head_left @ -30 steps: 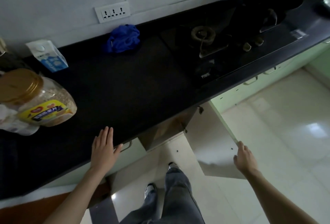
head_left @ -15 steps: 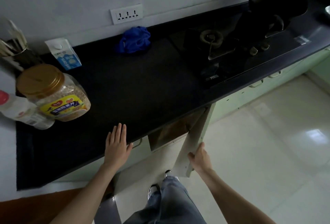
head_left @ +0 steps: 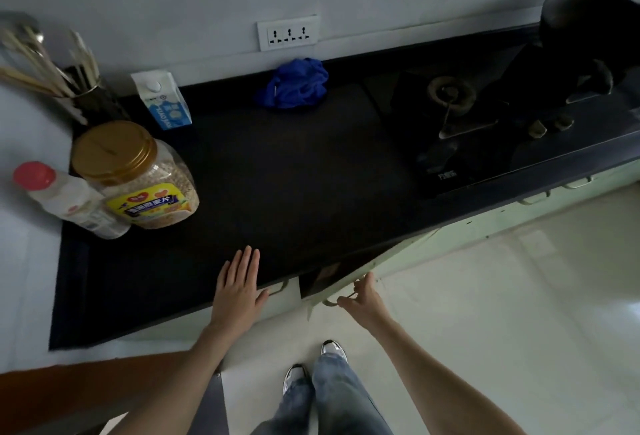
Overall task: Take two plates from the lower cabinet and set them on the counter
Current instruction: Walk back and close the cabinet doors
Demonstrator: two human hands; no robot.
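1. A long black surface [head_left: 277, 192] runs across the middle of the frame against a pale wall, with a white socket strip [head_left: 288, 32] on the wall in the upper centre
2. At the left of the frame stand a red-capped bottle [head_left: 65, 199], a gold-lidded oat jar [head_left: 138, 175] just beside it, a blue and white carton [head_left: 164, 102] behind, and a holder of utensils [head_left: 65, 81] in the upper left
3. A crumpled blue cloth [head_left: 294, 83] lies at the back of the surface below the sockets; a gas hob [head_left: 460, 123] sits at the right, with a dark pot [head_left: 588, 29] on its far burner in the upper right corner
4. Pale green cabinet fronts run under the surface edge toward the right, above a glossy light floor [head_left: 502, 296]; the person's jeans and shoes show at the bottom centre
5. The lower cabinet door [head_left: 381, 261], pale green, stands ajar below the surface edge at centre, with a dark gap behind it; its inside is too dark to make out, and no plates can be seen anywhere in view
6. The left hand [head_left: 239, 289] lies flat on the near edge of the surface, fingers straight and close together, gripping nothing
7. The right hand [head_left: 360, 296] is at the door's lower edge, fingers curled onto its metal handle [head_left: 332, 301]
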